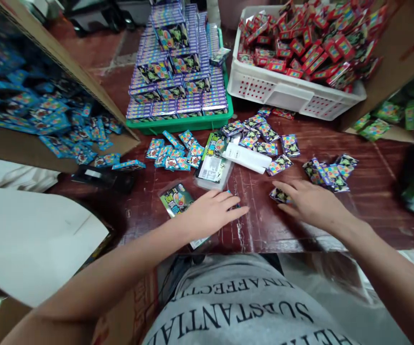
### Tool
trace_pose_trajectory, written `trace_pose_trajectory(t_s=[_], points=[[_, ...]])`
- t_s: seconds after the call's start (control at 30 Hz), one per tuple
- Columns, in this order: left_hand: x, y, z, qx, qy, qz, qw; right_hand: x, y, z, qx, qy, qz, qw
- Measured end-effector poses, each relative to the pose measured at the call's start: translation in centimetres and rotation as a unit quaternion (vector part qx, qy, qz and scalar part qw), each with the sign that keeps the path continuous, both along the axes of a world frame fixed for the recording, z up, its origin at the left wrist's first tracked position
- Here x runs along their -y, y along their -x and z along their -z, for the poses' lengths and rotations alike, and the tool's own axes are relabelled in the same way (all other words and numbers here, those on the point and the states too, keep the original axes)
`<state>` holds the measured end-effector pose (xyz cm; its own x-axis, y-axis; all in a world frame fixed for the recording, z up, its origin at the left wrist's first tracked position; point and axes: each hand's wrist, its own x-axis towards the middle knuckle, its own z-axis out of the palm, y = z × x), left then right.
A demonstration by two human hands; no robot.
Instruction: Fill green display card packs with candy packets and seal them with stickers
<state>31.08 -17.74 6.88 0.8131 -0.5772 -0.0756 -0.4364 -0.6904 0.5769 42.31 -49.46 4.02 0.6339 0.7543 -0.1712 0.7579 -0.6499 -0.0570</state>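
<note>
My left hand (210, 213) is over the table's near part, its fingers closed round a small blue box (232, 201) that is mostly hidden. To the right, my right hand (307, 201) grips a small purple-and-black box (279, 195) between thumb and fingers, low over the tabletop. Partly under my left forearm lies a printed plastic pouch (175, 197). Beyond it lies a second pouch (212, 165), with a folded white paper piece (247, 157) across its edge. Loose blue boxes (174, 155) and purple boxes (253, 136) are scattered behind my hands; another purple pile (330, 173) lies right.
A green tray (178, 125) of stacked purple boxes stands at the back. Beside it is a white basket (289, 96) heaped with red boxes. Cardboard cartons hold blue boxes (49, 112) at left and green packets (389, 112) at right. A white sheet (38, 235) juts in at left.
</note>
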Motion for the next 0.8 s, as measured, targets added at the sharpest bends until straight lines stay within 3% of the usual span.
trace_pose_trajectory(t_s=[0.07,0.17,0.3,0.37,0.47,0.57,0.6,0.67,0.8], points=[[1.6,-2.0,0.8,-0.041,0.039,-0.012,0.998,-0.8,1.7,0.0,-0.022,0.004,0.051,0.998],[3.5,-3.1,2.1,-0.075,0.105,-0.100,0.987,-0.5,3.7,0.2,-0.062,-0.022,0.112,0.992],[6.1,-2.5,4.1,-0.153,0.214,-0.278,0.924,1.4,4.5,0.8,-0.091,-0.085,0.088,0.988],[6.9,-1.9,4.4,-0.163,0.232,-0.311,0.907,1.7,4.3,1.2,-0.086,-0.107,0.078,0.987],[5.8,-0.6,2.6,-0.097,0.144,-0.257,0.951,1.2,3.8,1.9,-0.061,-0.155,0.073,0.983],[1.6,1.0,-0.4,-0.031,-0.033,-0.108,0.993,0.3,3.2,2.5,-0.060,-0.192,0.050,0.978],[-0.2,1.6,-1.2,-0.029,-0.092,-0.041,0.995,0.0,3.0,2.6,-0.069,-0.194,0.037,0.978],[-3.5,2.8,-1.9,-0.038,-0.184,0.032,0.982,-0.7,2.5,2.6,-0.088,-0.185,0.003,0.979],[-6.9,3.7,-0.9,-0.058,-0.249,0.088,0.963,-2.0,1.4,2.5,-0.091,-0.173,-0.064,0.979]])
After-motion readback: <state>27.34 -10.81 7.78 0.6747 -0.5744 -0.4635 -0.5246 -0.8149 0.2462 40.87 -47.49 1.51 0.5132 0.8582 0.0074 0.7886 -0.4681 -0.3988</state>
